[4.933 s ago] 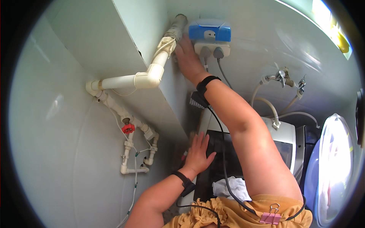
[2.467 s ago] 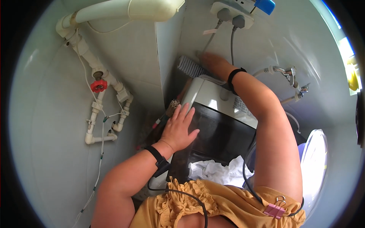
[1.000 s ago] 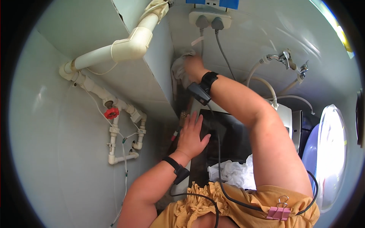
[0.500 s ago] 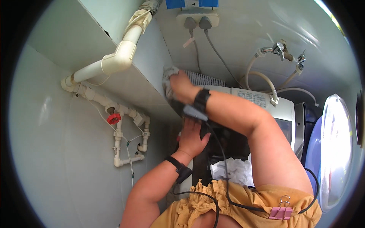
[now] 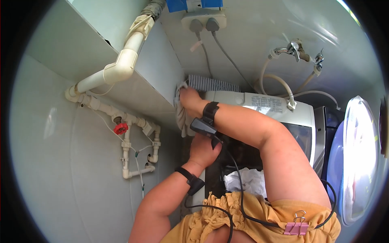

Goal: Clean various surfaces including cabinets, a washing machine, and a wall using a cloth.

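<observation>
one cloth, pale grey and soft, hangs in loose folds at the wall corner, left of the washer. the washer is of smooth whitish plastic, with a dark, shiny lid area. white crumpled stuff lies there near the body. behind the washer stands a grey ridged strip. the pipe is thick, round, off-white plastic, with a bent elbow.

the right hand reaches across to the left, the elbow bent and the forearm sloping; its grip is clamped on the cloth, with the fingers curled. the left hand is lower, just beneath the right wrist, its back turned upward. its fingertips are hidden, so i cannot tell if its grip is apart or together.

i count two plugs, rounded and grey, in one white socket bar; two metal taps; one red valve wheel; two black wrist bands, one on each arm; and one pink clip on the ruffled orange garment.
</observation>
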Demonstrator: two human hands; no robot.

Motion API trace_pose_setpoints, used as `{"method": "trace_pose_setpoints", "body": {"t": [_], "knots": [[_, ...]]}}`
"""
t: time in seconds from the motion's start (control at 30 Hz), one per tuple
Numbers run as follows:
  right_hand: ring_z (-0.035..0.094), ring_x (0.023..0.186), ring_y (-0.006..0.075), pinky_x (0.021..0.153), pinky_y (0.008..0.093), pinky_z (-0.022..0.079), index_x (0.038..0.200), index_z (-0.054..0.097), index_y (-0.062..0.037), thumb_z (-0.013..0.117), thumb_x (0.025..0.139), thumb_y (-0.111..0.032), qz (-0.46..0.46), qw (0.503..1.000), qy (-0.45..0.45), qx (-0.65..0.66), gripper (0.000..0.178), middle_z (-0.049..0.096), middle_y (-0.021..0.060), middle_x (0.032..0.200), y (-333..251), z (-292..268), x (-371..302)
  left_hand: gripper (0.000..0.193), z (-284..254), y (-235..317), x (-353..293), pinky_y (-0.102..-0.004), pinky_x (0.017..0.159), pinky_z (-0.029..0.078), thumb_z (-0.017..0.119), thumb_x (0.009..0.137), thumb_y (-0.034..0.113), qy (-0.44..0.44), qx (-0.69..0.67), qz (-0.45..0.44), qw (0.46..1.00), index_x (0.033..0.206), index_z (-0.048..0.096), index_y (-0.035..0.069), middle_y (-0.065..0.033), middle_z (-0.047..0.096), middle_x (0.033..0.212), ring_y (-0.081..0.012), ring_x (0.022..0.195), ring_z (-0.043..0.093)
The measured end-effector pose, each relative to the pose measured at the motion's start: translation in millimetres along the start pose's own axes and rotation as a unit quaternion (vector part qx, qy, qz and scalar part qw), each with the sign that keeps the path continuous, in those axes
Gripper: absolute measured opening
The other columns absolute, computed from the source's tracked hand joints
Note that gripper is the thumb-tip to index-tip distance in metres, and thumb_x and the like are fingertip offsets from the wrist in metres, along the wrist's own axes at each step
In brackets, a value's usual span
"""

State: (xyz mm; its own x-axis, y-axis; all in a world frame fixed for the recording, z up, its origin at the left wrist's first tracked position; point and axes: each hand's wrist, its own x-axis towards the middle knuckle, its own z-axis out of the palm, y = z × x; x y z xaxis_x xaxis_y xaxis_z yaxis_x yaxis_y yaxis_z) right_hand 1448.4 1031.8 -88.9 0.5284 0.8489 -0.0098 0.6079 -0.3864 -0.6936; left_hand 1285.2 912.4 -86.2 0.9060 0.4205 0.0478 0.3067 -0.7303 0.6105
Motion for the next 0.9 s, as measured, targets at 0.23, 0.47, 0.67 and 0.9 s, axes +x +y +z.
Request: {"method": "trace_pose_setpoints", "body": {"t": [0.23, 0.47, 0.67, 0.9], "knots": [[0.057, 0.106, 0.0441, 0.087, 0.0446, 0.046, 0.113, 0.055, 0.0052, 0.045, 0.094, -0.015, -0.275, 0.818, 0.248, 0.441, 0.029, 0.061, 0.0293, 0.109, -63, -36, 51, 0.073, -3, -10, -8, -0.0426, 0.113, 0.033, 0.071, 0.078, 0.025, 0.054, 0.062, 0.027, 0.996, 0.139, 0.042, -0.003, -0.0226, 0.036, 0.147, -0.0406, 0.138, 0.032], [0.061, 0.094, 0.0365, 0.079, 0.0412, 0.048, 0.102, 0.061, -0.0020, 0.044, 0.096, -0.016, 0.039, 0.956, 0.108, 0.269, 0.023, 0.064, 0.0208, 0.099, -13, 22, 14, 0.064, -6, 7, 2, -0.0418, 0.108, 0.037, 0.071, 0.080, 0.027, 0.045, -0.010, 0.035, 0.998, 0.134, 0.049, 0.000, -0.0219, 0.046, 0.141, -0.0408, 0.131, 0.041], [0.059, 0.071, 0.0169, 0.066, 0.0328, 0.050, 0.096, 0.063, -0.0032, 0.043, 0.096, -0.020, 0.103, 0.735, -0.112, 0.661, 0.026, 0.064, 0.0061, 0.081, -62, -62, -89, 0.058, 22, -52, -16, -0.0439, 0.113, 0.031, 0.060, 0.089, 0.038, 0.052, 0.181, 0.076, 0.979, 0.135, 0.050, 0.004, -0.0207, 0.051, 0.138, -0.0429, 0.129, 0.043], [0.065, 0.083, 0.0186, 0.076, 0.0338, 0.054, 0.109, 0.061, -0.0019, 0.043, 0.096, -0.018, 0.071, 0.663, -0.053, 0.744, 0.027, 0.067, 0.0084, 0.095, -19, -153, -193, 0.070, -7, 29, 1, -0.0468, 0.116, 0.028, 0.061, 0.089, 0.030, 0.118, 0.267, 0.207, 0.934, 0.148, 0.034, 0.004, -0.0217, 0.032, 0.153, -0.0416, 0.141, 0.030]]}}
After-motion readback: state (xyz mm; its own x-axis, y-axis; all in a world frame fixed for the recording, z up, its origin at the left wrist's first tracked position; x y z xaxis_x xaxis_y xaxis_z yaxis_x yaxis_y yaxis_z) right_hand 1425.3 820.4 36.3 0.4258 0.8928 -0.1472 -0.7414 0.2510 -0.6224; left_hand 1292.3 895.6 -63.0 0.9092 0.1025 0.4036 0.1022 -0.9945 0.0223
